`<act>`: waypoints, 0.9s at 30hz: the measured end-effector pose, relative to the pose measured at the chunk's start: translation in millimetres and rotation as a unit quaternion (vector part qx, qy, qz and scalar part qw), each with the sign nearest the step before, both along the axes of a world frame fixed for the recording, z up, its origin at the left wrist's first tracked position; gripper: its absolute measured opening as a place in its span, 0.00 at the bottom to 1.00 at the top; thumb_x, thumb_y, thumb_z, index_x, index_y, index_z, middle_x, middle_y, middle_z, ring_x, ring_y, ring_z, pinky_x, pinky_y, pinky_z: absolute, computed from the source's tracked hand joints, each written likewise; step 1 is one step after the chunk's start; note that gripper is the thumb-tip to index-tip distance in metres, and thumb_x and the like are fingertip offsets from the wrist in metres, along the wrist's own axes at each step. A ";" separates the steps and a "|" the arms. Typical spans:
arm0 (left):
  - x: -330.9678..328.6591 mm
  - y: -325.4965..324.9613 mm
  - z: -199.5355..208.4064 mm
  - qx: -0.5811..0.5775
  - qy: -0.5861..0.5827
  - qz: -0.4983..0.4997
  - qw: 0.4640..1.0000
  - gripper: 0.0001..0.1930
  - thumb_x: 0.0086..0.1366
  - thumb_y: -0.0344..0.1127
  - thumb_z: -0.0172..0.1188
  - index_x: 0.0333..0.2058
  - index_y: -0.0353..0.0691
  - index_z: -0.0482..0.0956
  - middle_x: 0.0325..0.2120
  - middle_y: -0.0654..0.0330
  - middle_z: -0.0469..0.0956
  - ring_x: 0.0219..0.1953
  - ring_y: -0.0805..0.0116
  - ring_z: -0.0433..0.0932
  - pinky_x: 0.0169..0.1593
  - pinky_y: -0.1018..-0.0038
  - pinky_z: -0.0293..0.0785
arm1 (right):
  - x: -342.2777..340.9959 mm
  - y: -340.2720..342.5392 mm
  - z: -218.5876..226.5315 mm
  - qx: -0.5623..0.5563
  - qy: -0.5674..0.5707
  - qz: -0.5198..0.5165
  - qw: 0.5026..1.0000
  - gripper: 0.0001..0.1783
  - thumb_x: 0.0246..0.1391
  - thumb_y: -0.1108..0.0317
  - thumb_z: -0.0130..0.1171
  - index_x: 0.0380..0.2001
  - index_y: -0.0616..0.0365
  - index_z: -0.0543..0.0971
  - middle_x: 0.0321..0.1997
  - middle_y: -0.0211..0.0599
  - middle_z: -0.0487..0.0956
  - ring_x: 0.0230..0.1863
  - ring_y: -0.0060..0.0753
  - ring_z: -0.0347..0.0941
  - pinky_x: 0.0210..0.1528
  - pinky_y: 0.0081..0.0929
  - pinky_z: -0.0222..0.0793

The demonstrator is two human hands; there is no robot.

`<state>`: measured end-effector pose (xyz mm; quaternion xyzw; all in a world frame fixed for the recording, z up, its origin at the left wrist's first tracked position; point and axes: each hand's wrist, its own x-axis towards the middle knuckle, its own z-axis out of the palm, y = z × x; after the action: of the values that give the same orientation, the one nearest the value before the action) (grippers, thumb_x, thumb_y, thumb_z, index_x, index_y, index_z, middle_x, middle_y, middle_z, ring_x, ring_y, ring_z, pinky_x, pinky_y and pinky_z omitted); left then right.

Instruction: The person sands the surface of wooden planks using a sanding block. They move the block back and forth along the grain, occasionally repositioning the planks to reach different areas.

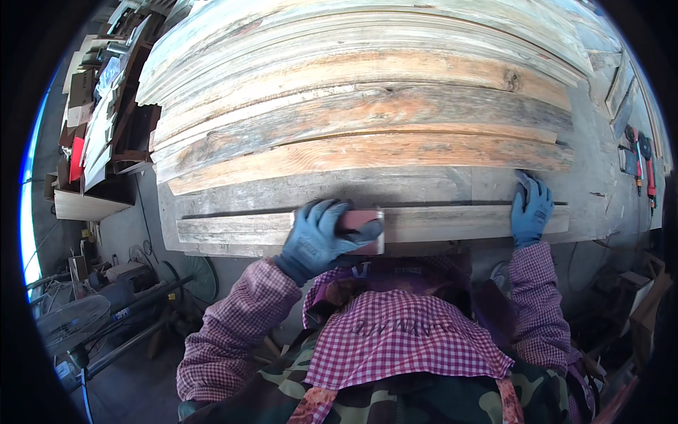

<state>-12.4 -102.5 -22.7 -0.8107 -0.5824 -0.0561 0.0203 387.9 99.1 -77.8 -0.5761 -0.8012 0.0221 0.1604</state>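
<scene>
Two hands in blue work gloves are seen from above, the forearms covered by checked sleeves. The left hand (312, 237) is angled inward to the right, its fingers curled over and closed around a reddish-brown sanding block (357, 220). The block is set on a narrow wooden strip (452, 220), left of its right half's middle. The right hand (533, 208) is laid over the strip near its right end, partly open, its fingers pointed away from the body and slightly bent; nothing else is held in it.

The strip is placed lengthwise along the near edge of a grey, worn bench (597, 187). Beyond it, weathered boards (367, 152), grey and orange-brown, are laid side by side, with more planks (367, 35) packed behind them. At the far right, red-handled tools (650, 177) are laid out. On the floor at left, a round green fan guard (196, 277) is seen near metal bars.

At upper left, a brown carton (81, 88) is kept among stacked pieces, beside a clear plastic bag (109, 74); their contents cannot be made out.
</scene>
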 end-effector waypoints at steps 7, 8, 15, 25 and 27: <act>139.6 105.1 -8.3 -0.023 -0.114 -0.078 0.990 0.30 0.60 0.49 0.59 0.62 0.74 0.66 0.56 0.49 0.69 0.57 0.49 0.69 0.60 0.48 0.64 | 6.3 4.5 1.9 0.005 -0.010 0.016 1.000 0.22 0.53 0.66 0.56 0.54 0.45 0.76 0.56 0.40 0.74 0.58 0.49 0.67 0.60 0.48 0.61; 138.8 102.7 -12.6 -0.022 -0.130 -0.080 0.988 0.31 0.59 0.50 0.59 0.63 0.74 0.66 0.56 0.49 0.69 0.57 0.49 0.68 0.61 0.48 0.64 | 7.8 6.8 0.0 0.009 -0.011 0.016 1.000 0.22 0.53 0.66 0.56 0.54 0.46 0.76 0.56 0.40 0.74 0.58 0.50 0.67 0.60 0.48 0.60; 10.1 11.8 6.2 -0.028 -0.100 0.051 0.993 0.33 0.48 0.66 0.65 0.54 0.65 0.78 0.57 0.49 0.66 0.59 0.47 0.65 0.60 0.48 0.61 | 10.6 5.8 -3.7 0.012 -0.018 -0.004 1.000 0.22 0.53 0.66 0.56 0.53 0.48 0.76 0.56 0.40 0.73 0.58 0.50 0.66 0.61 0.48 0.60; -49.8 -29.3 18.4 -0.028 -0.054 0.089 0.994 0.36 0.45 0.55 0.71 0.57 0.60 0.76 0.55 0.51 0.68 0.56 0.46 0.68 0.59 0.51 0.65 | 5.4 1.8 -6.2 0.016 -0.005 -0.008 1.000 0.23 0.51 0.66 0.58 0.53 0.48 0.76 0.56 0.40 0.74 0.58 0.50 0.67 0.60 0.49 0.60; -0.9 1.0 9.6 -0.033 -0.110 0.065 0.991 0.36 0.46 0.60 0.67 0.59 0.71 0.73 0.54 0.51 0.67 0.56 0.48 0.68 0.61 0.49 0.63 | 2.0 0.9 -1.7 0.016 0.005 -0.002 1.000 0.23 0.51 0.66 0.58 0.53 0.47 0.77 0.56 0.40 0.74 0.58 0.50 0.66 0.60 0.48 0.60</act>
<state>-13.3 -101.5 -13.1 -0.7603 -0.6340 -0.1244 -0.0672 390.0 99.9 -79.5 -0.5747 -0.7996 0.0118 0.1739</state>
